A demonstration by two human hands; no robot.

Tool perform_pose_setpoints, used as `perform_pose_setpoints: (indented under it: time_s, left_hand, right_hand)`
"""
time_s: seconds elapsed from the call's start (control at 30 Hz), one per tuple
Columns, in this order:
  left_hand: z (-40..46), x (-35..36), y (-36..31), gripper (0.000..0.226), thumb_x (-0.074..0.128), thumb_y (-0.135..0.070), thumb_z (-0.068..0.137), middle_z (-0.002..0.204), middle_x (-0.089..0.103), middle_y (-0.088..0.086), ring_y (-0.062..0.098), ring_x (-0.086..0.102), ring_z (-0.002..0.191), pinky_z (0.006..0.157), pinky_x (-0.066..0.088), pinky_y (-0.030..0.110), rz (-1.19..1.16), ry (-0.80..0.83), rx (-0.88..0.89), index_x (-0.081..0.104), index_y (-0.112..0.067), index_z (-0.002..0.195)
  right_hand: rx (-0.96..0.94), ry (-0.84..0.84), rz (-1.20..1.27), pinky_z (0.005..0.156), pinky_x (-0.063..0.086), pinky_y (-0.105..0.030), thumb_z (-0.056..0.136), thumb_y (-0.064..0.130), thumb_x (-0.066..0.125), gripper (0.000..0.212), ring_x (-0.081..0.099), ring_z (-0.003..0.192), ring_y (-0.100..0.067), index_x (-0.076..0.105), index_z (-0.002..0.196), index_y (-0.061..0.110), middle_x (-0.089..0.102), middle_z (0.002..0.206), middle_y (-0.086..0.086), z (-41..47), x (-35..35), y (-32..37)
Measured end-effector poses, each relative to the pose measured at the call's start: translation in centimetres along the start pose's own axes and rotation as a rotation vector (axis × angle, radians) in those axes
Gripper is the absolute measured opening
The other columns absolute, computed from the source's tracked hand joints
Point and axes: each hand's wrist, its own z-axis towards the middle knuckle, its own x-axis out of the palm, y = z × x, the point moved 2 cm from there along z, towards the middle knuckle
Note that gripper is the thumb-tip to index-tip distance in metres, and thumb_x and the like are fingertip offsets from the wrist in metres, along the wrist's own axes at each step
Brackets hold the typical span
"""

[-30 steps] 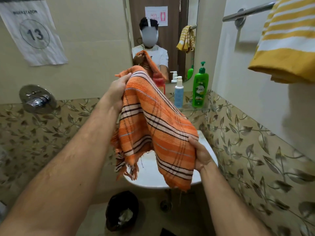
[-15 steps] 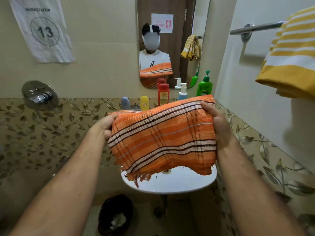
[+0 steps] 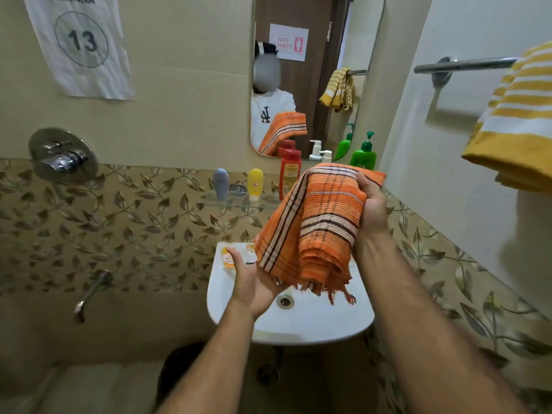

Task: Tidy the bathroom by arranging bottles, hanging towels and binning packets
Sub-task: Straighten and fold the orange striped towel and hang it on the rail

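Observation:
An orange striped towel [image 3: 316,222] hangs folded over the white sink [image 3: 301,324]. My right hand [image 3: 372,204] grips its top fold from the right. My left hand [image 3: 254,282] lies palm up under the towel's lower edge, fingers straight. A yellow striped towel [image 3: 513,121] hangs on the chrome towel rail [image 3: 466,64] at the upper right. On the glass shelf [image 3: 239,203] stand a grey bottle [image 3: 221,183], a yellow bottle [image 3: 255,183], a red bottle [image 3: 289,171], a white pump bottle [image 3: 326,156] and a green pump bottle [image 3: 364,155]. Small orange packets [image 3: 228,258] lie on the sink's back left rim.
A mirror [image 3: 322,40] hangs above the shelf. A shower valve [image 3: 62,156] and a spout [image 3: 92,289] are on the left wall. A dark bin [image 3: 176,369] sits on the floor below the sink, partly hidden by my left arm.
The towel was held stretched wide between both hands; now it is folded narrower and hangs from my right hand. My left hand has let go of the corner and dropped beneath the towel.

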Motion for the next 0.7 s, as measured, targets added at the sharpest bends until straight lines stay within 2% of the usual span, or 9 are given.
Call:
perform_pose_setpoints:
  time_s: [0.07, 0.13, 0.17, 0.23, 0.33, 0.4, 0.47, 0.6, 0.7]
  left_hand:
    - [0.0, 0.9, 0.4, 0.117, 0.075, -0.081, 0.048, 0.139, 0.058, 0.017, 0.036, 0.054, 0.130, 0.111, 0.038, 0.057, 0.080, -0.014, 0.083, 0.049, -0.014, 0.142]
    - [0.3, 1.6, 0.4, 0.107, 0.091, -0.059, 0.050, 0.132, 0.064, 0.013, 0.031, 0.061, 0.123, 0.099, 0.052, 0.045, 0.192, -0.082, 0.145, 0.051, -0.014, 0.140]
    - [0.7, 2.0, 0.1, 0.096, 0.093, -0.045, 0.057, 0.129, 0.067, 0.012, 0.030, 0.062, 0.121, 0.092, 0.055, 0.040, 0.267, -0.125, 0.194, 0.053, -0.014, 0.138]
    - [1.4, 2.7, -0.8, 0.070, 0.082, -0.019, 0.072, 0.128, 0.067, 0.015, 0.034, 0.061, 0.121, 0.094, 0.054, 0.042, 0.388, -0.168, 0.311, 0.055, -0.008, 0.135]
    - [1.9, 3.1, -3.3, 0.057, 0.075, -0.001, 0.078, 0.128, 0.060, 0.026, 0.038, 0.064, 0.109, 0.092, 0.054, 0.050, 0.476, -0.263, 0.387, 0.049, -0.003, 0.129]
    - [1.7, 3.1, -5.4, 0.050, 0.072, 0.002, 0.083, 0.118, 0.061, 0.026, 0.031, 0.069, 0.089, 0.074, 0.060, 0.042, 0.506, -0.363, 0.393, 0.044, -0.007, 0.123]
    - [1.7, 3.5, -7.7, 0.058, 0.072, 0.000, 0.084, 0.115, 0.062, 0.025, 0.029, 0.070, 0.080, 0.065, 0.062, 0.040, 0.540, -0.403, 0.380, 0.038, -0.007, 0.131]
    - [2.0, 4.6, -11.8, 0.073, 0.076, -0.011, 0.085, 0.127, 0.059, 0.027, 0.031, 0.071, 0.087, 0.064, 0.060, 0.039, 0.722, -0.429, 0.277, 0.031, -0.009, 0.143]
    - [2.3, 5.0, -14.5, 0.090, 0.075, -0.015, 0.087, 0.146, 0.043, 0.024, 0.033, 0.067, 0.103, 0.066, 0.058, 0.037, 0.866, -0.432, 0.254, 0.017, -0.014, 0.156]
  right_hand:
    - [-0.026, -0.026, 0.012, 0.077, 0.059, -0.046, 0.101, 0.028, 0.046, 0.034, 0.072, 0.085, -0.035, 0.061, 0.112, -0.001, 0.073, 0.094, -0.019, 0.1, -0.3, 0.1]
    - [-0.042, -0.053, 0.011, 0.075, 0.059, -0.046, 0.099, 0.027, 0.049, 0.032, 0.073, 0.084, -0.035, 0.060, 0.113, 0.000, 0.073, 0.092, -0.019, 0.1, -0.7, 0.3]
    - [-0.050, -0.067, 0.002, 0.073, 0.059, -0.046, 0.099, 0.027, 0.049, 0.032, 0.073, 0.083, -0.035, 0.059, 0.114, 0.000, 0.074, 0.092, -0.019, 0.0, -1.0, 0.6]
    - [-0.061, -0.082, -0.023, 0.070, 0.059, -0.045, 0.099, 0.026, 0.048, 0.034, 0.073, 0.082, -0.035, 0.058, 0.118, 0.000, 0.074, 0.092, -0.019, -0.1, -1.6, 1.2]
    - [-0.042, -0.120, -0.086, 0.072, 0.060, -0.044, 0.099, 0.029, 0.049, 0.043, 0.073, 0.085, -0.035, 0.053, 0.129, -0.002, 0.071, 0.100, -0.021, 0.0, -3.0, 2.3]
    - [0.021, -0.140, -0.198, 0.072, 0.060, -0.044, 0.099, 0.031, 0.049, 0.046, 0.072, 0.086, -0.035, 0.053, 0.132, -0.001, 0.069, 0.105, -0.021, 0.2, -4.1, 3.2]
    - [0.114, -0.164, -0.343, 0.075, 0.060, -0.045, 0.099, 0.033, 0.050, 0.047, 0.071, 0.090, -0.035, 0.054, 0.133, 0.000, 0.069, 0.111, -0.022, 0.4, -5.4, 4.2]
    - [0.273, -0.168, -0.665, 0.061, 0.061, -0.038, 0.096, 0.027, 0.058, 0.034, 0.075, 0.075, -0.026, 0.062, 0.123, 0.007, 0.077, 0.088, -0.013, 0.4, -7.6, 6.4]
    - [0.362, -0.176, -0.859, 0.076, 0.060, -0.045, 0.092, 0.023, 0.064, 0.041, 0.072, 0.084, -0.029, 0.059, 0.130, 0.007, 0.073, 0.105, -0.018, 0.5, -8.9, 7.5]
